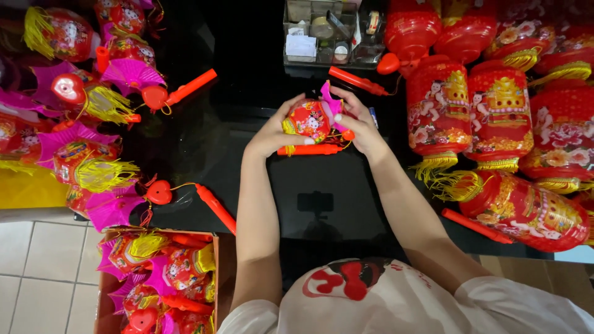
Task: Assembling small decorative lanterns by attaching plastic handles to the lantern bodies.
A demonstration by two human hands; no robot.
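Observation:
Both my hands hold a small red toy lantern with a cartoon picture, a pink fan-shaped top and a yellow tassel, above the middle of a glossy black table. My left hand cups its left side. Fingers of my right hand pinch the pink top and right side. An orange handle stick lies just under the lantern, joined to it by a thin string.
Pink-topped toy lanterns with orange sticks crowd the table's left side. Large red cylinder lanterns with gold tassels fill the right. A clear organiser box stands at the back. A cardboard box of small lanterns sits on the tiled floor, lower left.

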